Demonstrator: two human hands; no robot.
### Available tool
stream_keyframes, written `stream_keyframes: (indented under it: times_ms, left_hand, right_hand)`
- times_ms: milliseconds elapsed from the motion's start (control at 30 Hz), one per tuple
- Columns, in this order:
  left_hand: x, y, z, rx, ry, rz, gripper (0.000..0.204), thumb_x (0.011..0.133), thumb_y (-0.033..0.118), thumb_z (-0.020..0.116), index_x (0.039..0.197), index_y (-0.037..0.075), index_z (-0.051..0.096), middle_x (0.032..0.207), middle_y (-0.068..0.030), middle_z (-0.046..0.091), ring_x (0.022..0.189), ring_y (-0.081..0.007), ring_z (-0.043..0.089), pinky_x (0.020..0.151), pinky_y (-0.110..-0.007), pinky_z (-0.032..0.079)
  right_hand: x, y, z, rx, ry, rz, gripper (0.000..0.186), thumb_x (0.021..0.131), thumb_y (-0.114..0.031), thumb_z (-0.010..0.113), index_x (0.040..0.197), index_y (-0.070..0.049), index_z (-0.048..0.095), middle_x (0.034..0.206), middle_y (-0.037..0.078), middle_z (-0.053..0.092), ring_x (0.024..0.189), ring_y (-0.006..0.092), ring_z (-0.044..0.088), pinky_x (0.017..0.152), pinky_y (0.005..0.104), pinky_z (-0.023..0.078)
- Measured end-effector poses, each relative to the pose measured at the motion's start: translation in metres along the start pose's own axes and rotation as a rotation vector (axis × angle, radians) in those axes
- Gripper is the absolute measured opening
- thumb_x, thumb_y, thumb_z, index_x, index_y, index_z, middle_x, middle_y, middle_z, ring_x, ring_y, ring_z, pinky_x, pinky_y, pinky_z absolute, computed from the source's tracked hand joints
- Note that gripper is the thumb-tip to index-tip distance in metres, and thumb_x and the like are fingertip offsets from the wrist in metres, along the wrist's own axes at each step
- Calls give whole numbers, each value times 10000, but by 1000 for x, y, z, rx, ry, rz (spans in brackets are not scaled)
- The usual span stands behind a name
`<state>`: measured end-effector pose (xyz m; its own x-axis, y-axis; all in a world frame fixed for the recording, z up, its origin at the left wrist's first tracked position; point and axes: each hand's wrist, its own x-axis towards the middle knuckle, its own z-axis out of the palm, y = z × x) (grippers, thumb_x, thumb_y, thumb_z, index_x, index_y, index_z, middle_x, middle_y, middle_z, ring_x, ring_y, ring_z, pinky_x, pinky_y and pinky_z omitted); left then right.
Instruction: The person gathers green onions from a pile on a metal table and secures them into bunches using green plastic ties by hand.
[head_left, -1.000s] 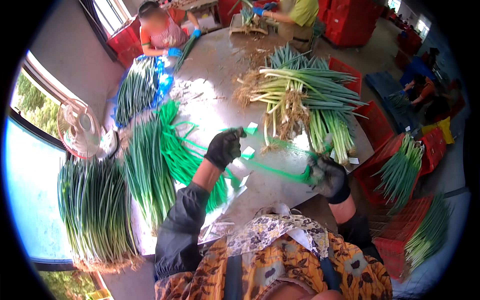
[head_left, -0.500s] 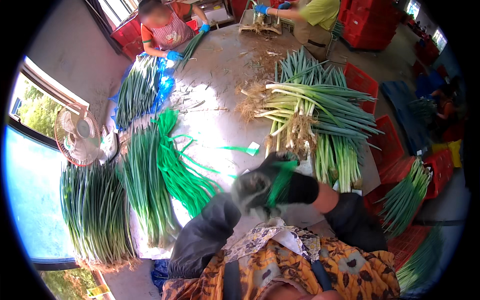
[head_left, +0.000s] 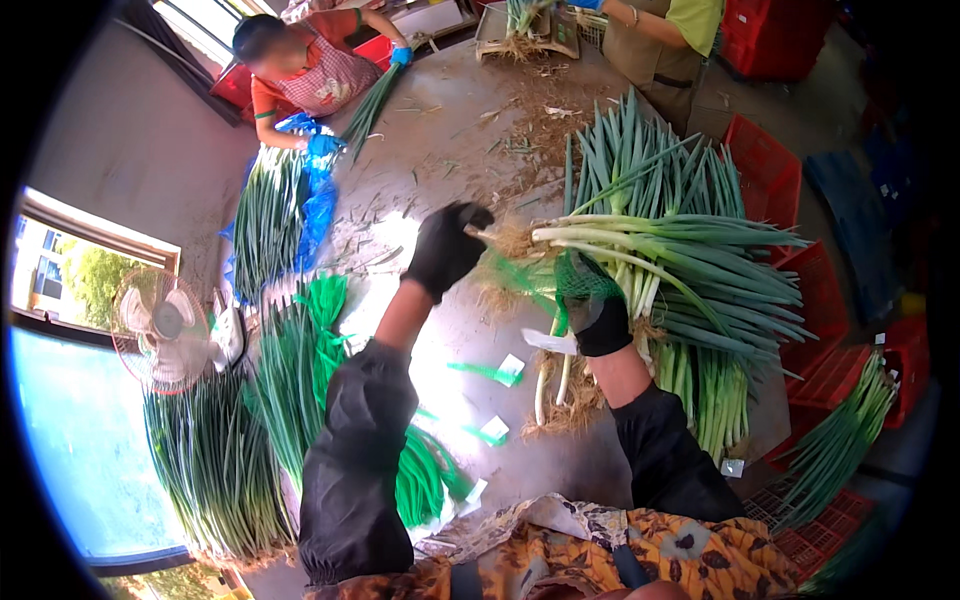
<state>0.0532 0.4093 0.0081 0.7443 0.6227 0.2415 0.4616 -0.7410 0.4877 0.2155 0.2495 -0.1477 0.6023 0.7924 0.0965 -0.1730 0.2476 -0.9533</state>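
A large pile of green onions lies on the table to the right, white stalks and shaggy roots facing left. At the roots of the top stalks, my black-gloved left hand has its fingers curled in on the root ends. My right hand, gloved in black, is just below those stalks, fingers bent. A green mesh net covers its fingers and stretches left toward the roots; a white tag hangs by it. What lies under the mesh is hidden. More green nets with white tags lie near my left forearm.
Bundled green onions line the table's left side, by a fan. Across the table, a person in blue gloves handles green onions on blue plastic; another stands by a scale. Red crates stand at the right.
My hands were together close to my body, with green mesh at the right wrist. They have moved forward and apart to the onion pile, and the mesh now covers the right fingers.
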Motion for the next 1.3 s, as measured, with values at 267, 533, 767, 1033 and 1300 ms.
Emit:
stream_keyframes:
  times_ms: [267, 533, 767, 1033, 1300]
  left_hand:
    - [155, -76, 130, -413, -1017, -220, 728, 707, -97, 596, 1394, 59, 413, 1410, -99, 452, 1215, -169, 456, 939, -287, 438]
    - [160, -80, 162, -432, -1197, -32, 686, 637, -81, 571, 1310, 29, 498, 1248, -95, 580, 1087, -145, 538, 901, -290, 451]
    - [138, -21, 102, -304, -1081, 174, 607, 622, -7, 555, 1229, 10, 562, 1058, -129, 658, 961, -189, 613, 872, -313, 479]
    - [40, 73, 66, -85, -564, 346, 553, 715, 69, 567, 1264, 56, 511, 1042, -161, 611, 899, -324, 625, 815, -376, 519]
    - [-75, 127, 26, -182, 161, 118, 222, 673, -67, 562, 848, 22, 667, 826, -134, 608, 735, -271, 619, 642, -309, 513]
  right_hand:
    - [14, 32, -1, 218, 150, 75, 263, 896, -95, 563, 1141, -3, 581, 1110, 127, 627, 1007, 224, 607, 873, 323, 505]
    - [15, 14, 3, -7, 42, 84, 224, 928, -114, 555, 1140, -41, 565, 1097, 81, 622, 971, 178, 607, 841, 293, 514]
    - [18, 4, 10, 828, 69, 429, 244, 922, -119, 586, 1157, -63, 555, 1080, 54, 619, 926, 164, 611, 741, 253, 523]
    - [0, -22, 17, 1296, 43, 457, 272, 986, -185, 459, 1222, -58, 505, 1225, 110, 549, 1142, 199, 516, 997, 367, 416]
    - [-37, -102, -20, 1123, -1, 353, 274, 869, -167, 569, 1124, -72, 540, 1053, 105, 574, 989, 285, 572, 881, 487, 477]
